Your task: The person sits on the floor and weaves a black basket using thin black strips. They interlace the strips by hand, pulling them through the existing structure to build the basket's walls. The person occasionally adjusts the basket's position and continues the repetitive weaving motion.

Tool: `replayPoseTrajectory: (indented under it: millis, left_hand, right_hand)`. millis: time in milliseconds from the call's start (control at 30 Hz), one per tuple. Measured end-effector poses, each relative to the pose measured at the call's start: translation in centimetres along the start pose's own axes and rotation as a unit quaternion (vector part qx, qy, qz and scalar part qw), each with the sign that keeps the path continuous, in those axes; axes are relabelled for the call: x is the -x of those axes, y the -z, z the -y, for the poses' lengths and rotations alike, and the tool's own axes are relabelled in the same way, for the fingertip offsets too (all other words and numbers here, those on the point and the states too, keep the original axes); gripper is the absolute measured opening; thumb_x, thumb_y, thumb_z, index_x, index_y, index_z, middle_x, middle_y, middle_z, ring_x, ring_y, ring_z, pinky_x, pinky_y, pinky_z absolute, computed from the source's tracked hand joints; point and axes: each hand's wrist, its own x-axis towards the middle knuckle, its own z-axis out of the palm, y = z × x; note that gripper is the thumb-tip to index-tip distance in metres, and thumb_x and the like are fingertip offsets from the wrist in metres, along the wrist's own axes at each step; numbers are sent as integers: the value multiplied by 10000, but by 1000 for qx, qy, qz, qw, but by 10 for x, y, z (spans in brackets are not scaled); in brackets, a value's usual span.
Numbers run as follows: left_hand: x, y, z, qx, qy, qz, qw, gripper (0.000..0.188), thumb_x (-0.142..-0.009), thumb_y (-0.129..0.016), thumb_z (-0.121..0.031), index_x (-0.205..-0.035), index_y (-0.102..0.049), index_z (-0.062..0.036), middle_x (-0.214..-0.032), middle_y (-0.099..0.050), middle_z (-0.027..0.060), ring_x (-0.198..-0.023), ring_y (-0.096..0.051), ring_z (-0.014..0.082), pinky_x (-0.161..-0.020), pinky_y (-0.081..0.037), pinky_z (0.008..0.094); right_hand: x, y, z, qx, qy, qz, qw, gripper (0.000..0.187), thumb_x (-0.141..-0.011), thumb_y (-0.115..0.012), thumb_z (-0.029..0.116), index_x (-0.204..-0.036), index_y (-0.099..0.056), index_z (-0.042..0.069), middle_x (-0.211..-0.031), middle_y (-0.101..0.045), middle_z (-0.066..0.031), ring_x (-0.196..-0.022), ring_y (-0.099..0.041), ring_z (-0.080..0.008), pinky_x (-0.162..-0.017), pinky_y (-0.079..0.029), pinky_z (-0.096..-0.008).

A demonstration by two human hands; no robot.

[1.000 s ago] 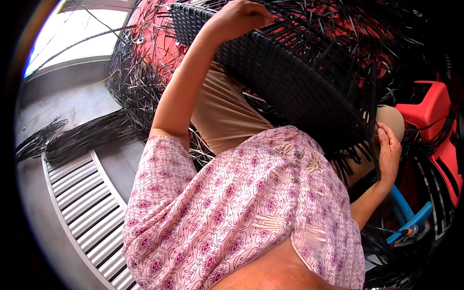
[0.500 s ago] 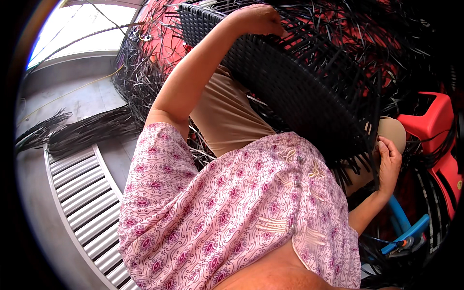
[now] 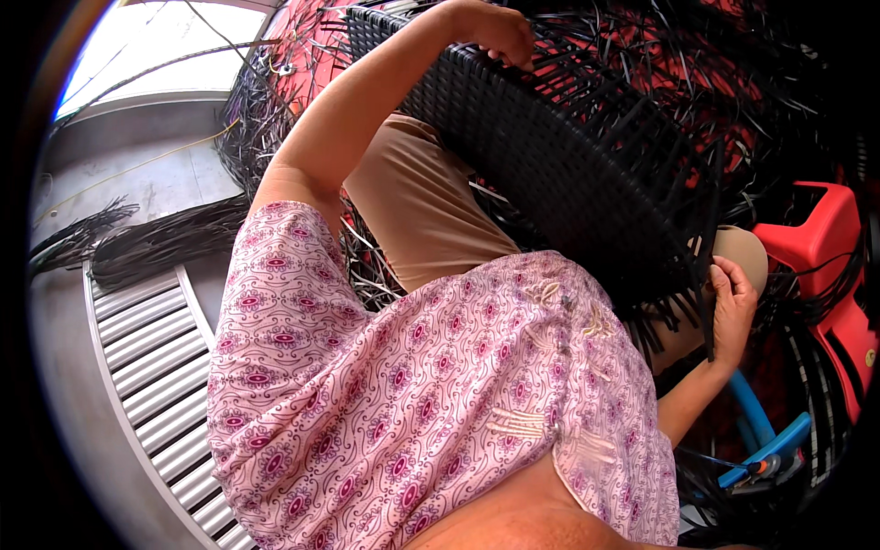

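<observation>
A black woven strip piece (image 3: 550, 156), like a basket or seat panel, leans across my lap, tilted down to the right. Loose ends of flat black strips stick out along its upper edge and its lower right corner. My left hand (image 3: 495, 35) is at the upper edge, its fingers curled downward; whatever they hold is hidden under the knuckles. At the lower right end, my right hand (image 3: 736, 298) has thumb and forefinger closed at the side edge, on a dark strip (image 3: 709, 316) that hangs down there.
Tangled black strips (image 3: 642, 46) cover the red floor (image 3: 307, 82) beyond the weave. At right stands a red plastic stool (image 3: 816, 229), with a blue-handled tool (image 3: 765, 449) below it. On the left are a bundle of black strips (image 3: 165, 243) and a slatted metal rack (image 3: 160, 367).
My left elbow has swung outward to the left, and the left fingers have curled in further. The weave has shifted slightly. My right hand stays at the same corner.
</observation>
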Motion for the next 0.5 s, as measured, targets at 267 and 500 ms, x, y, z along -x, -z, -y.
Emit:
replayPoseTrajectory:
  millis: [267,500]
  left_hand:
    - [3,7,28,-16,-32,-13,999,237,-837,-689,-299,-904,-739,-78,-740,-632,15,-728,-584,134,-667,-490,321]
    - [3,5,48,-82,-75,-43,993,197,-846,-642,-218,-917,-740,-63,-770,-674,53,-765,-631,167,-723,-516,343]
  right_hand:
    - [0,-1,-3,23,38,2,999,231,-997,-637,165,-1101,-705,-29,-941,-673,4,-843,-584,-75,-804,-465,-218]
    - [-4,15,-31,21,51,2,999,210,-991,-655,189,-1061,-728,5,-814,-598,55,-741,-514,-44,-698,-416,-195]
